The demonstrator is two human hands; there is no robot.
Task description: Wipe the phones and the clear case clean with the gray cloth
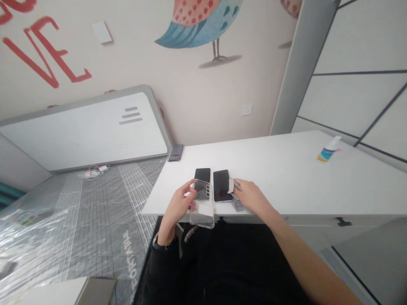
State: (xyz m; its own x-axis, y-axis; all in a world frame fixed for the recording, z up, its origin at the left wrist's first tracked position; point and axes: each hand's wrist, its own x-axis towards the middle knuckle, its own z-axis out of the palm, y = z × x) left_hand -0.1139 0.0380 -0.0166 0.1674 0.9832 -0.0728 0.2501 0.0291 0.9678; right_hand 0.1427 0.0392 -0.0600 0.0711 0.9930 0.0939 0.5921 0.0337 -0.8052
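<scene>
My left hand (181,205) holds a clear phone case (202,205) by its left edge, just above the front edge of the white desk (286,173). Behind the case lies a black phone (202,174), screen up. A second black phone (221,185) lies to its right. My right hand (249,197) rests on the desk beside that phone and pinches a small grey cloth (232,186) against its right edge.
A small spray bottle (328,150) lies at the desk's far right. A small dark object (176,153) sits at the far left corner. To the left is a plastic-wrapped mattress (79,212) with a white cable (93,171). A drawer handle (342,221) shows below the desk.
</scene>
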